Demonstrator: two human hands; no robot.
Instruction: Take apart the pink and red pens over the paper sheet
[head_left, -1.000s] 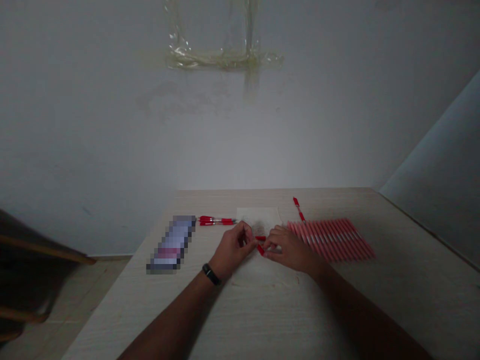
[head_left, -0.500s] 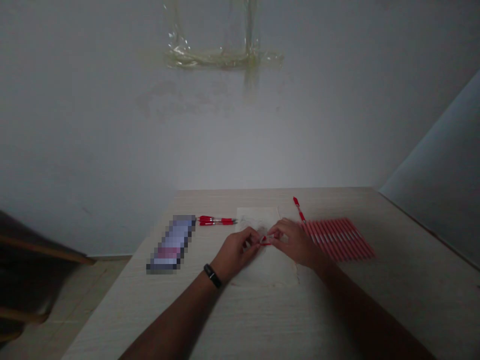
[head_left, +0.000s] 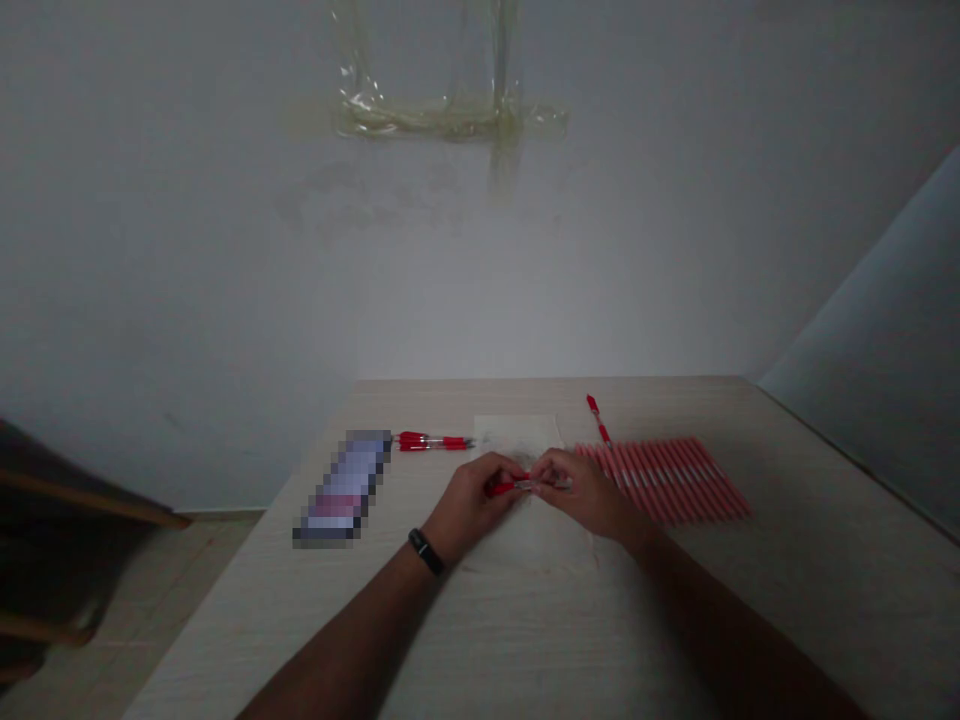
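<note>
Pale wall (head_left: 187, 250) rises behind a light wood-grain surface (head_left: 525, 640), with a clear plastic sheet (head_left: 450, 118) taped high on the wall and a dark blurred shape (head_left: 45, 530) beside the surface's left edge, over the floor (head_left: 180, 590). At the centre of the surface, the left hand (head_left: 472, 505), wearing a black wristband (head_left: 426, 552), and the right hand (head_left: 585, 492) meet over a paper sheet (head_left: 517, 432). Both grips are pressed together, pinching a red pen (head_left: 511, 487) held level between them, its red end showing beside the left fingers. Just left of the paper, near the far edge, lie two red pens (head_left: 433, 441) beside a pixelated packet (head_left: 341, 488). To the right, a slanted row of red-striped tubes (head_left: 664, 480) sits just past the right hand, with a single red pen (head_left: 598, 418) lying above it
</note>
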